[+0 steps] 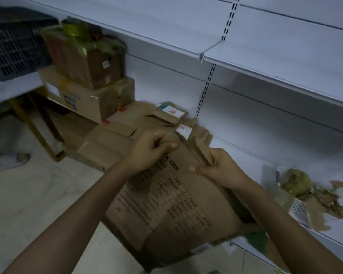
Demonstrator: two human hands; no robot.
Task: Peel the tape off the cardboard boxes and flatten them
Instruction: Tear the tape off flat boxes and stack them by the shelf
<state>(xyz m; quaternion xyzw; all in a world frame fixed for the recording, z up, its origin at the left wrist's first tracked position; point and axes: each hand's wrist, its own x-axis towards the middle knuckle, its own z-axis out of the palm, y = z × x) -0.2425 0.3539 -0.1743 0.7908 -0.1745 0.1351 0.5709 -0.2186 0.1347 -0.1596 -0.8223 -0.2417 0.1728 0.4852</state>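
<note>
Mid-peel, apparently: pinching top edge of printed cardboard box with left hand, gripping its side flap with right hand; next, probably steady pull, then flattening.

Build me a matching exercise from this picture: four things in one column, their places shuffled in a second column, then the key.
Things
1. printed cardboard box
2. dark plastic crate
3. wad of peeled tape
4. flattened boxes

Places
A. on the low white shelf, right of the hands
B. far upper left of the view
C. gripped by the left hand and the right hand
D. piled just beyond the hands

Pairs: 1-C, 2-B, 3-A, 4-D
</note>
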